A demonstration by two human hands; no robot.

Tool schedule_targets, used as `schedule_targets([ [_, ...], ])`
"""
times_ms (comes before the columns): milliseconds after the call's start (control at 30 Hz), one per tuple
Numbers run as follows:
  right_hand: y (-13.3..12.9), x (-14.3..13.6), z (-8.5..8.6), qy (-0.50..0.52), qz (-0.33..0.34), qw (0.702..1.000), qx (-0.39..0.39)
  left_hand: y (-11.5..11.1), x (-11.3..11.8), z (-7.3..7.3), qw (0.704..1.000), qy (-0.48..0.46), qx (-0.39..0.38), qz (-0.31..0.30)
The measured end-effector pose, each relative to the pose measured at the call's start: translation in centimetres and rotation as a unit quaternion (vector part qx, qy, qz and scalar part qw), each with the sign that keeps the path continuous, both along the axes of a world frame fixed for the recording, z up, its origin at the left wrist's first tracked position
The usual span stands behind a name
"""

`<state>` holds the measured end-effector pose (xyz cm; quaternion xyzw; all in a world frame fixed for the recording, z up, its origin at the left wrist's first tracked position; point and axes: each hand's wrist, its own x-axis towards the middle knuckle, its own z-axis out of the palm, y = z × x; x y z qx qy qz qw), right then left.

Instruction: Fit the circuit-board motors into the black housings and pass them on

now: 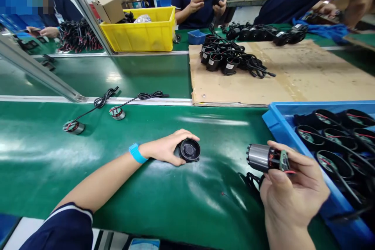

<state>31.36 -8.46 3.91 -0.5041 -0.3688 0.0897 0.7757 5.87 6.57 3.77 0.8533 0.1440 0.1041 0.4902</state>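
Right grip (293, 187): your thumb and fingers are closed around a silver metal cylinder (259, 157) with a green circuit board (283, 160) at one end, right of centre.
Board: squeezing near it could strain the thin red wire (290, 172).
Left grip (168, 148): your thumb and fingers clasp a round black cup (190, 150), mid-frame, over the green desk (125, 199); a loose hold could let it tip.
Cable: the coiled black cable (252, 179) below your right grip could snag if dragged; its far end is hidden.
Blue tray: at lower right, the blue plastic tray (277, 122) holds round black housings (341, 168) with boards and red wires inside.
Yellow bin: at upper left, the yellow plastic bin (140, 38) carries a brown cardboard box (108, 9) and a whitish plastic bundle (142, 18).
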Motion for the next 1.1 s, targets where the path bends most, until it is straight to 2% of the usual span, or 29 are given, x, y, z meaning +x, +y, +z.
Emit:
schedule_targets([
  [67,-0.1,-0.3,-0.2,-0.02,0.024,0.999,-0.019,-1.0,-1.9,0.0,0.998,0.015,-0.005,0.053],
  [133,-0.1,-0.6,-0.4,-0.039,0.043,0.998,-0.036,-2.4,-2.7,-0.5,0.989,0.01,0.003,0.146],
  [233,0.1,-1.1,-0.3,-0.064,0.077,0.994,-0.052,-4.2,-2.1,-1.3,0.964,-0.008,0.026,0.265],
  [300,0.4,-1.5,0.2,-0.079,0.103,0.989,-0.064,-4.8,-1.5,-1.5,0.957,-0.01,0.027,0.289],
  [467,1.6,-2.1,2.4,-0.138,0.147,0.975,-0.091,-4.1,-1.8,-1.1,0.976,-0.019,0.042,0.213],
  [567,2.8,-2.4,3.3,-0.161,0.157,0.971,-0.081,-3.6,-1.9,-1.6,0.973,-0.022,0.048,0.223],
  [667,3.9,-3.1,3.3,-0.166,0.169,0.968,-0.083,-3.4,-1.1,-2.5,0.974,-0.038,0.048,0.216],
  [767,4.3,-3.9,2.6,-0.182,0.2,0.955,-0.12,-3.2,-0.3,-2.9,0.98,-0.017,0.031,0.198],
  [867,4.5,-4.7,1.9,-0.259,0.235,0.923,-0.161,-3.1,-0.4,-2.7,0.985,0.0,0.021,0.174],
  [1000,5.0,-4.9,1.3,-0.411,0.27,0.851,-0.184,-2.6,-0.9,-2.2,0.991,-0.005,0.016,0.132],
  [1100,5.2,-4.6,1.1,-0.452,0.317,0.803,-0.226,-2.2,-1.0,-2.0,0.994,0.001,0.01,0.109],
])
